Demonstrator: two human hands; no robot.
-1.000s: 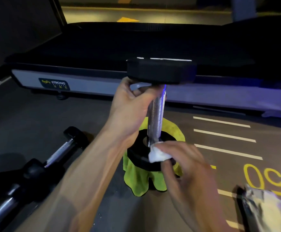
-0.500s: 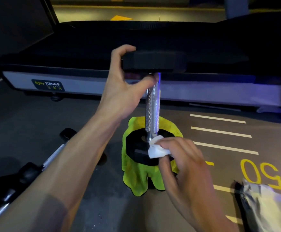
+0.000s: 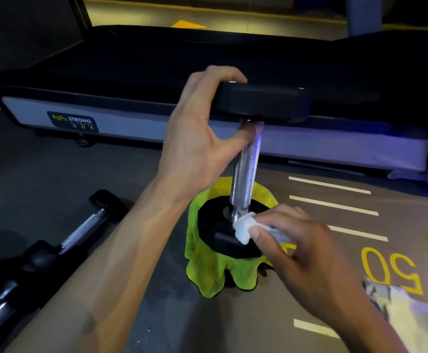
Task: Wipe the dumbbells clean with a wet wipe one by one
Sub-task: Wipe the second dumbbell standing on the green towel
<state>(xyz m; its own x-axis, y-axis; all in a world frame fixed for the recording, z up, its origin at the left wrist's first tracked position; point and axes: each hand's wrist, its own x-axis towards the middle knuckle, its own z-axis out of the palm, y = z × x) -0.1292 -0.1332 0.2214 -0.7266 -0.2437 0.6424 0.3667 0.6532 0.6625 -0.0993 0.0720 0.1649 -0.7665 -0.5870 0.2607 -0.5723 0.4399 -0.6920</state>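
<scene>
The left hand [image 3: 197, 138] reaches in from seven o'clock, fingers hooked over the top head and thumb pressed beneath it against the shaft, gripping the upright black-headed dumbbell with a knurled chrome handle [image 3: 246, 174]. The right hand [image 3: 302, 248], entering from five o'clock, pinches a crumpled white wet wipe [image 3: 243, 228] between thumb and fingers, touching the base of the handle on the lower head. That lower head stands on a lime-green microfibre cloth [image 3: 212, 273] at the centre of the view. At eight o'clock lie more black dumbbells with chrome handles [image 3: 80, 230] on the grey floor. At twelve o'clock stands a dark treadmill deck [image 3: 156, 59].
</scene>
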